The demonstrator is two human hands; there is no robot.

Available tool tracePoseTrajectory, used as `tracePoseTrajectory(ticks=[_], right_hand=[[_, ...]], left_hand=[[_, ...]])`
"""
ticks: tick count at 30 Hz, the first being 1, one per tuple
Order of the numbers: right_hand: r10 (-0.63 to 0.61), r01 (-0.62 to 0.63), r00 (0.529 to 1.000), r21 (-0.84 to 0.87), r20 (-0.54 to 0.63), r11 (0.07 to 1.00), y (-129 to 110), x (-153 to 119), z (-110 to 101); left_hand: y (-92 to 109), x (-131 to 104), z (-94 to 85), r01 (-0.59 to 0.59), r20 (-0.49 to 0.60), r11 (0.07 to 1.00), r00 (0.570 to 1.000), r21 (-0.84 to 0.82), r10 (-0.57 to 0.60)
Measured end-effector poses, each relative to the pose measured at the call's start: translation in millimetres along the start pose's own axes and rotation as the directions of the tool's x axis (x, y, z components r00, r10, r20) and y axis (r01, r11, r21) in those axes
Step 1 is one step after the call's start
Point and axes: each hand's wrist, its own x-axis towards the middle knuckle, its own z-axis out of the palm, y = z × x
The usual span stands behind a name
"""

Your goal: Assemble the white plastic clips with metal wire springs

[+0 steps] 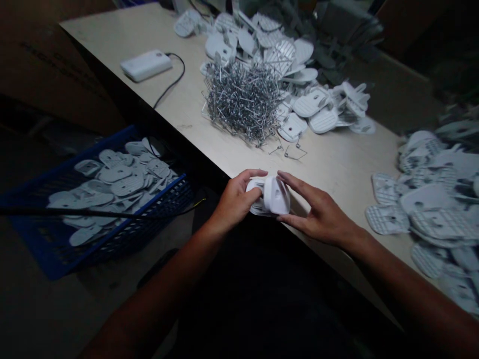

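Observation:
White plastic clip pieces (277, 197) are held between my hands at the table's front edge, one piece tilted up against another. My left hand (239, 194) grips them from the left, its thumb on the near piece. On the right side, my right hand (309, 207) has its thumb and fingers round the raised piece, with fingertips at its upper and lower edges. Just beyond lies a tangled heap of metal springs (243, 99), with a few loose springs (294, 151) beside it. Whether a spring sits between the held pieces is hidden.
White clip pieces lie behind the springs (314, 102) and in a pile at the right (437, 209). A blue crate (41, 249) of white pieces stands at the left, with a black cable (112, 214) across it. A white power bank (145, 65) rests on the table (108, 30).

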Motion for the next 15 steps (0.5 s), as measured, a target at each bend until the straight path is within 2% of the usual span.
tracePoseTrajectory(ticks=[3, 7, 10, 13, 15], right_hand=[[0.118, -0.117, 0.986, 0.014, -0.115, 0.993, 25, 11, -12], [0.237, -0.28, 0.885, -0.05, -0.401, 0.959, 67, 30, -28], [0.271, -0.359, 0.849, -0.119, -0.453, 0.926, 90, 47, -29], [0.209, -0.335, 0.852, -0.194, -0.48, 0.922, 101, 59, -28], [0.189, -0.325, 0.822, -0.171, -0.537, 0.93, 103, 59, -31]], left_hand=[[-8, 11, -14.7, -0.062, -0.139, 0.998, 0.988, 0.005, 0.062], [-11, 16, -23.5, -0.117, -0.264, 0.993, 0.958, 0.016, 0.117], [-9, 19, -16.4, -0.112, -0.271, 0.994, 0.956, 0.019, 0.113], [-8, 27, -4.1, -0.11, -0.249, 0.993, 0.961, 0.043, 0.117], [-9, 30, 2.0, -0.112, -0.219, 0.989, 0.967, 0.096, 0.131]])
